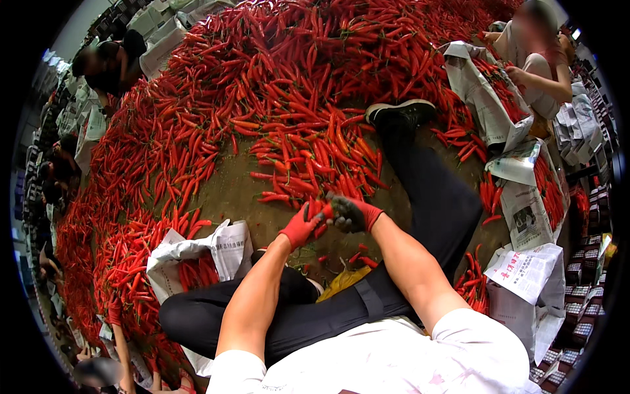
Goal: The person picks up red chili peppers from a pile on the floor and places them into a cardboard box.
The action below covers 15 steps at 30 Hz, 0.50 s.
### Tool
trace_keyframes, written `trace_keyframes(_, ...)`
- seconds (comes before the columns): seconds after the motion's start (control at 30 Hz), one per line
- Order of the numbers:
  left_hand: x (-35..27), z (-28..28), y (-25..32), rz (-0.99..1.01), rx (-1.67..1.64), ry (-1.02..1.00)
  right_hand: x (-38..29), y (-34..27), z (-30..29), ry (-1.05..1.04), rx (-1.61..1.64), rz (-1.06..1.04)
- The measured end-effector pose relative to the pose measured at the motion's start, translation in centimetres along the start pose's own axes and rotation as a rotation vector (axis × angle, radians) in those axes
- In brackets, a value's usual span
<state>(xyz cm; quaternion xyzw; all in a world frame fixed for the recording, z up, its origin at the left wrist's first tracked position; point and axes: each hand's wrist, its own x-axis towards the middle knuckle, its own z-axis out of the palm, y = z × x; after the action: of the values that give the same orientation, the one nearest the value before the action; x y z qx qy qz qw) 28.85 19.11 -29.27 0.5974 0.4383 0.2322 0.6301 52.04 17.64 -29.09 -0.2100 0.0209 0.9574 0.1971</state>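
My left hand, in a red glove with dark fingertips, is closed around a few red chili peppers in front of my lap. Right beside it, my right hand, in a red and dark grey glove, has its fingers curled at the ends of those peppers. Whether it grips them too is hard to tell. Just beyond both hands lies a loose heap of red chilies on the brown floor. To the left of my forearms stands a newspaper-lined container with red chilies inside.
A large pile of chilies spreads ahead and to the left. My outstretched leg lies right of the heap. Newspaper-lined containers stand along the right. Co-workers sit at upper right and upper left. Yellow material lies by my lap.
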Motion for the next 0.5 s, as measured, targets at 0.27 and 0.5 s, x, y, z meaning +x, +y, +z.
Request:
trace_keyframes(0.27, 0.5, 2.1, 0.0, -0.243, -0.508, 0.021, 2.0, 1.5, 2.6, 0.558, -0.455, -0.524)
trace_keyframes(0.5, 0.2, 0.3, -2.3, -0.333, -0.572, -0.170, 2.7, 1.6, 0.4, 0.546, -1.007, -0.737)
